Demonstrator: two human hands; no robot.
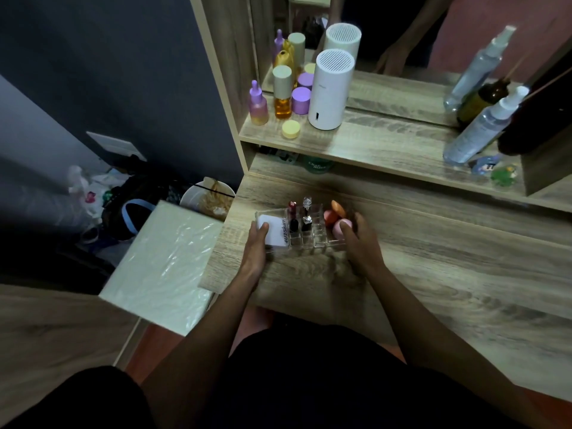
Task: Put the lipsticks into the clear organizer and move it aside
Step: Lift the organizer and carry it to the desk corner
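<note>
The clear organizer [320, 238] sits near the left end of the wooden desk [433, 274]. Two lipsticks stand upright in its slots: a dark red one [292, 216] and one with a clear silver cap [306, 216]. A white compact [275, 232] lies in its left compartment, and orange and pink sponges [335, 218] fill its right side. My left hand [257, 243] grips the organizer's left end, thumb on the compact. My right hand [359, 239] holds its right end, fingers against the pink sponge.
A shelf [371, 144] above the desk carries purple and amber bottles [278, 97], a yellow jar [291, 129], a white cylinder device [331, 91] and spray bottles [483, 125] before a mirror. A white plastic-wrapped stool [164, 261] and clutter stand left of the desk.
</note>
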